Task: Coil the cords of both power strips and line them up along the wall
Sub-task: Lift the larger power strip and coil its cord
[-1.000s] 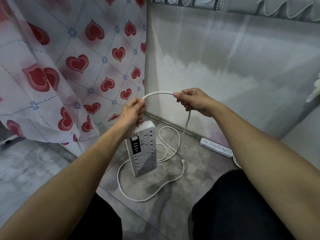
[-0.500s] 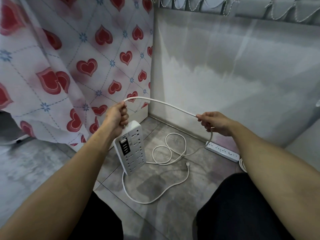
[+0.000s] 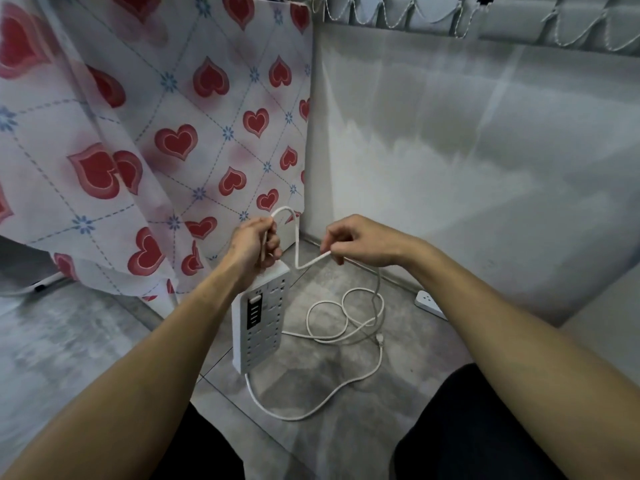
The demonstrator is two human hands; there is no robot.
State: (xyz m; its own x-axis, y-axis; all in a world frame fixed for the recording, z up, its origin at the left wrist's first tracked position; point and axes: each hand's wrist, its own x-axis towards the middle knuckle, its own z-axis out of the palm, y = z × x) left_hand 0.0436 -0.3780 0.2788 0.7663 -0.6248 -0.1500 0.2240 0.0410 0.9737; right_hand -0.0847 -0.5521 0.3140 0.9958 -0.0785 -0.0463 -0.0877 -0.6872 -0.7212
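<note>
A large white power strip (image 3: 260, 323) hangs upright, its top end gripped by my left hand (image 3: 254, 249) together with a loop of its white cord (image 3: 346, 327). My right hand (image 3: 360, 240) pinches the same cord a little to the right, and the cord bends in a V between both hands. The remaining cord lies in loose loops on the grey floor, its plug (image 3: 380, 339) resting there. A second, slimmer white power strip (image 3: 429, 304) lies along the wall base at the right, partly hidden behind my right forearm.
A heart-patterned curtain (image 3: 166, 140) hangs at the left, reaching the floor. A grey wall (image 3: 467, 150) runs behind, meeting the tiled floor (image 3: 329, 393) in a corner. My dark-clothed knees (image 3: 485, 438) sit at the bottom.
My right hand has moved back left toward my left hand, folding the stretched cord into a new loop. The strip stays hanging from my left hand.
</note>
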